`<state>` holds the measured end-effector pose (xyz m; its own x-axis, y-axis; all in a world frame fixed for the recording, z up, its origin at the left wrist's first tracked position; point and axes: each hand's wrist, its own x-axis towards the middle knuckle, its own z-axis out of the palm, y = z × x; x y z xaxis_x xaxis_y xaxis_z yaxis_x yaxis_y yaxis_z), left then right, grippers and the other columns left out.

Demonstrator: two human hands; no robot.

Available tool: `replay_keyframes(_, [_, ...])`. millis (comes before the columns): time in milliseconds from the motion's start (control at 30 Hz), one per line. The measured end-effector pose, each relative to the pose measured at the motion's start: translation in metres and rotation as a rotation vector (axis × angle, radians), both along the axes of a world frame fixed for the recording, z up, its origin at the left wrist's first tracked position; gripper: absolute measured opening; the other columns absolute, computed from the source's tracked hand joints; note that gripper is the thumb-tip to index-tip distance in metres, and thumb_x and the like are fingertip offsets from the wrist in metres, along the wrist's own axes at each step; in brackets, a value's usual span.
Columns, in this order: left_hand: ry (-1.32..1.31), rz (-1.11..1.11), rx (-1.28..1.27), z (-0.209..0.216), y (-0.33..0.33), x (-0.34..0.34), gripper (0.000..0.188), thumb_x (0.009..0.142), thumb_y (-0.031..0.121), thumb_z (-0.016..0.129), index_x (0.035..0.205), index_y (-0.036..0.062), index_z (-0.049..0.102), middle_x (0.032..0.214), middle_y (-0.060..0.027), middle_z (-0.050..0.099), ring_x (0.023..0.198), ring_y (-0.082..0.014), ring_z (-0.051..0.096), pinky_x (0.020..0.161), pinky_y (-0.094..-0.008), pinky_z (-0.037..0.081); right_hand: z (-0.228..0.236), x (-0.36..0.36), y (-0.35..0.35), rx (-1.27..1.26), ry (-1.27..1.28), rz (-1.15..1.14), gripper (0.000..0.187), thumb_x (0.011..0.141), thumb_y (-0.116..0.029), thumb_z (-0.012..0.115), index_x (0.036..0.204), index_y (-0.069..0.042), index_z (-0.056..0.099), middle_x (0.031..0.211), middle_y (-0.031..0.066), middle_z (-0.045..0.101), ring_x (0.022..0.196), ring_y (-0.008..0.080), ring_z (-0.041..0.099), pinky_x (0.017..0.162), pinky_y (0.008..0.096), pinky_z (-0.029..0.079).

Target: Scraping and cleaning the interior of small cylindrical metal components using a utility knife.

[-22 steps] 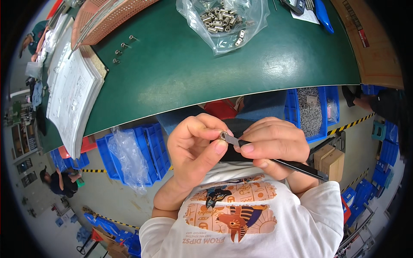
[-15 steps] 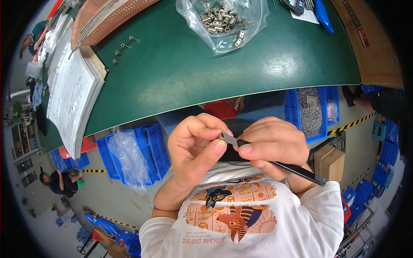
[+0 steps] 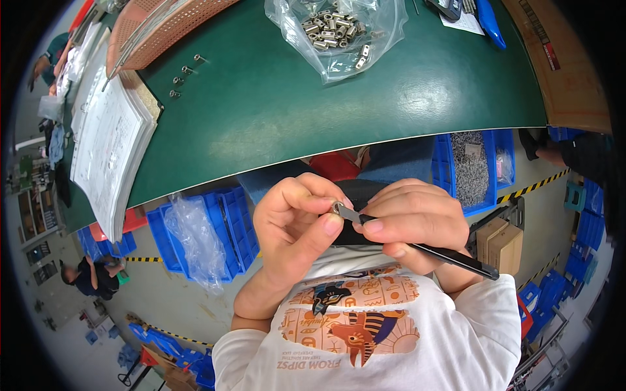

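Observation:
My left hand [image 3: 290, 221] pinches a small metal sleeve [image 3: 337, 206] between thumb and fingertips, just in front of my body. In my right hand [image 3: 417, 225] is a slim utility knife with a black handle [image 3: 456, 260]. Its short flat blade [image 3: 349, 214] points left, and the tip meets the end of the sleeve. Whether the tip sits inside the bore or on the rim I cannot tell. On the table beyond, a clear plastic bag [image 3: 303, 55] lies spread with several similar metal sleeves [image 3: 332, 29] in it.
The green table [image 3: 261, 111] has several small metal screws [image 3: 187, 70] at left, near a pink perforated basket [image 3: 169, 32] and a stack of papers [image 3: 111, 150]. A cardboard box [image 3: 567, 72] stands at right. Blue bins [image 3: 215, 228] flank me below the table edge.
The knife's handle end has swung slightly right, and the blade has tilted a little against the sleeve. Both hands stay almost in place.

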<state>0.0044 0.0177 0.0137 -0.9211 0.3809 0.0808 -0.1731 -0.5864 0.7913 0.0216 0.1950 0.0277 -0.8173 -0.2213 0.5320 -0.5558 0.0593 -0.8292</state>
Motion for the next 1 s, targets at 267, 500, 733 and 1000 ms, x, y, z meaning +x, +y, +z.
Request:
replay_keyframes(267, [-0.014,0.017,0.011,0.0,0.0008,0.0017,0.013,0.081,-0.006,0.057,0.091,0.0005,0.051,0.097,-0.0176,0.055,0.085,-0.0156,0.056,0.077,-0.0275,0.046,0.0056,-0.0032,-0.0032,0.06,0.109,-0.058,0.022,0.07,-0.006,0.068,0.09,-0.001,0.065,0.076,0.011,0.063,0.065,0.024,0.063,0.056,0.03,0.05])
replay_keyframes(500, [0.015,0.067,-0.03,-0.0015,0.0014,0.004,0.014,0.08,-0.007,0.056,0.091,0.0004,0.05,0.096,-0.017,0.055,0.086,-0.016,0.056,0.076,-0.0272,0.047,-0.0022,-0.0029,-0.0099,0.187,0.277,-0.195,0.024,0.07,-0.013,0.07,0.09,-0.001,0.065,0.075,0.0095,0.062,0.063,0.0213,0.062,0.057,0.0283,0.051])
replay_keyframes(733, [0.03,0.06,-0.027,-0.0023,0.0007,0.0026,0.014,0.08,-0.007,0.056,0.091,0.0005,0.051,0.096,-0.0167,0.055,0.086,-0.0169,0.057,0.075,-0.0271,0.047,0.0045,-0.0022,-0.0046,0.08,0.142,-0.083,0.022,0.071,-0.01,0.069,0.09,-0.001,0.066,0.075,0.0108,0.062,0.064,0.0235,0.062,0.057,0.0302,0.051])
replay_keyframes(1000, [0.024,0.034,-0.022,-0.0013,0.0004,0.0029,0.015,0.08,-0.007,0.056,0.092,0.0005,0.051,0.097,-0.0173,0.055,0.085,-0.0165,0.056,0.075,-0.0273,0.047,0.0051,-0.0009,-0.0052,0.06,0.093,-0.077,0.022,0.07,-0.009,0.069,0.09,-0.002,0.066,0.075,0.0108,0.062,0.064,0.0237,0.063,0.057,0.0296,0.05])
